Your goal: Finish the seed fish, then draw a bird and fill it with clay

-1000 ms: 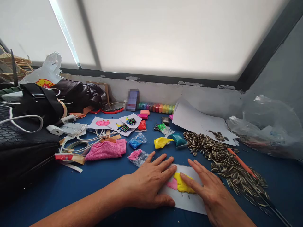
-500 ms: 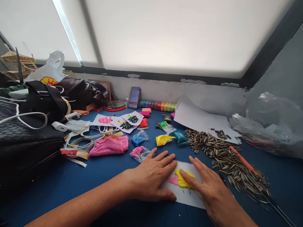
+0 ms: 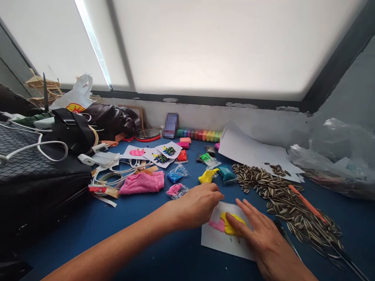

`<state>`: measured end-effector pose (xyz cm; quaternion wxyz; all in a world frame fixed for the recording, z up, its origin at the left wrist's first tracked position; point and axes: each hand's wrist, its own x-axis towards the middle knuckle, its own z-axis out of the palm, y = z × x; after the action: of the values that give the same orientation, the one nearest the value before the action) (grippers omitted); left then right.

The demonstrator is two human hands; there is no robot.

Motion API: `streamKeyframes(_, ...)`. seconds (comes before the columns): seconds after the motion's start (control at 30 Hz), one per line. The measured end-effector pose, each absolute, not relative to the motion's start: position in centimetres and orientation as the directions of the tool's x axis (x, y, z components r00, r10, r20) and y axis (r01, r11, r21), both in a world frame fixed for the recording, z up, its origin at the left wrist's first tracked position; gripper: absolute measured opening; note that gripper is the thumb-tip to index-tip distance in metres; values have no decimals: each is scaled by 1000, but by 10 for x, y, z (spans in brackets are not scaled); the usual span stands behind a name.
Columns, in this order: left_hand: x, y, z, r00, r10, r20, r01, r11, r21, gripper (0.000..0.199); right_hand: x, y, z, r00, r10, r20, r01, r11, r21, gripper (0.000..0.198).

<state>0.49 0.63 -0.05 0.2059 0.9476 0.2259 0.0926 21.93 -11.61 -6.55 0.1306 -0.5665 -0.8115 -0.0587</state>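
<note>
A white paper card (image 3: 215, 246) lies on the blue table, with flattened yellow clay (image 3: 230, 228) and a patch of pink clay (image 3: 217, 225) beside it. Short pen lines show below the yellow clay. My right hand (image 3: 259, 234) rests at the card's right side, fingers stretched out and thumb pressed on the yellow clay. Over the card's upper left edge, my left hand (image 3: 199, 205) has its fingers curled together; whatever they hold, if anything, is hidden. Just beyond it lie a yellow clay packet (image 3: 207, 176) and a pink clay packet (image 3: 175, 190).
Sunflower seeds (image 3: 263, 181) are heaped on the right, with an orange stick (image 3: 307, 203) on them. Blue (image 3: 177, 173) and teal (image 3: 226, 174) clay packets lie ahead. A pink cloth (image 3: 142, 182) and a black bag (image 3: 43, 175) are left; finished clay cards (image 3: 164, 154) lie farther back.
My left hand has lifted from its flat, spread rest on the card, moved up toward the card's far edge and curled its fingers. My right thumb stays on the yellow clay.
</note>
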Motion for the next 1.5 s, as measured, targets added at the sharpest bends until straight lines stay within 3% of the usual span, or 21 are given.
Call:
streamKeyframes(0.2, 4, 9, -12, 846, 520, 117, 425, -790, 442, 28, 220, -117, -55, -378, 861, 341, 916, 402, -1, 60)
streamKeyframes(0.4, -1, 4, -11, 872, 470, 135, 379, -824, 421, 20, 222, -120, -47, -542, 771, 334, 832, 549, 82, 61)
streamKeyframes(0.6, 0, 3, -12, 881, 452, 141, 374, -847, 378, 19, 219, -128, -43, -556, 755, 348, 830, 528, 179, 70)
streamKeyframes(0.9, 0, 3, -18, 887, 424, 181, 359, -881, 307, 21, 224, -122, -45, -555, 746, 368, 832, 491, 258, 60)
streamKeyframes(1.13, -11, 21, -7, 729, 610, 312, 535, -791, 296, 28, 228, -115, -46, -498, 719, 485, 862, 474, 181, 23)
streamKeyframes(1.27, -23, 40, -5, 627, 696, 349, 623, -717, 312, 23, 226, -113, -44, -442, 728, 525, 879, 469, 89, 19)
streamKeyframes(1.4, -25, 45, -15, 645, 694, 318, 624, -720, 305, 24, 223, -111, -41, -461, 690, 557, 863, 495, 101, 18)
streamKeyframes(1.5, -22, 38, -23, 729, 627, 274, 561, -777, 284, 37, 224, -110, -39, -490, 679, 547, 855, 497, 149, 18)
